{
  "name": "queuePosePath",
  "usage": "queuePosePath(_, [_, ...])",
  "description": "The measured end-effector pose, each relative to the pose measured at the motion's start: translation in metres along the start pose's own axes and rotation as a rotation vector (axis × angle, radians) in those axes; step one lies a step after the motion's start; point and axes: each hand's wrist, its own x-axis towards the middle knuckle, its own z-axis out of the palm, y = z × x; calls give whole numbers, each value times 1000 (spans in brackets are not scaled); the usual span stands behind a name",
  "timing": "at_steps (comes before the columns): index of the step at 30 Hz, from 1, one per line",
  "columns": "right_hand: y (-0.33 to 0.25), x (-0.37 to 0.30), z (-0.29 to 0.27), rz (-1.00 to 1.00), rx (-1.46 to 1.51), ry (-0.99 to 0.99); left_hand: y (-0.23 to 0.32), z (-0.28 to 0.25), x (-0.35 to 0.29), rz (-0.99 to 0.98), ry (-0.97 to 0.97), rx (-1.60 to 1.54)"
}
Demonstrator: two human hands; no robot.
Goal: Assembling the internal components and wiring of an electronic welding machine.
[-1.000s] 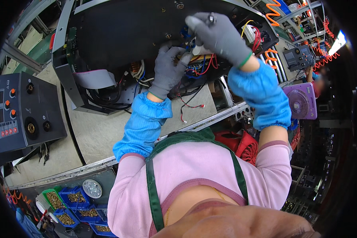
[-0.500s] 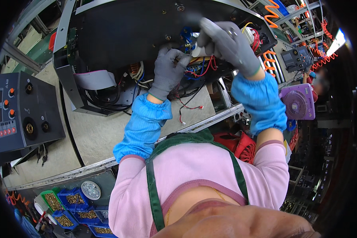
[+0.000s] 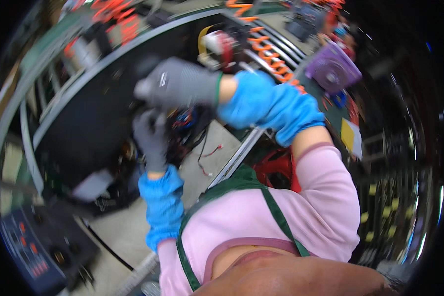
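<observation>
Both of my hands wear grey gloves and work at an open black metal chassis (image 3: 84, 118) with wires inside. My left hand (image 3: 152, 138) is low over the wiring, its fingers bent in near the panel; what they hold, if anything, is hidden. Just above it, my right hand (image 3: 182, 84) is closed, knuckles up. A dark blurred shape lies beside its fingers, too smeared to name. Red and blue wires (image 3: 183, 118) show to the right of my left hand. A white and red component (image 3: 219, 45) sits at the chassis's far right end.
A dark control unit with orange knobs (image 3: 44, 249) stands at the lower left of the bench (image 3: 111, 232). Orange coiled hoses (image 3: 269, 49) run along the far right side. A purple fan (image 3: 333, 69) stands at the right. A thin lead (image 3: 202, 155) hangs over the bench.
The whole view has swung, so the chassis and control unit appear turned and lower. My right hand now lies across, just above my left, and both stay near the chassis.
</observation>
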Motion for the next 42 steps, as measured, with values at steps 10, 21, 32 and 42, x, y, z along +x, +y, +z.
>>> queuePosePath(10, [-71,-58,-8,-2,99,98,4,2,1,-49,-19,13])
queuePosePath(21, [12,-3,-44,668,856,-12,15,3,9,-32,-21,-67])
queuePosePath(32, [-20,1,-32,679,747,54,8,0,5,-38,12,-52])
queuePosePath(42, [-55,-48,-10,-39,93,414,5,5,8,-34,42,-82])
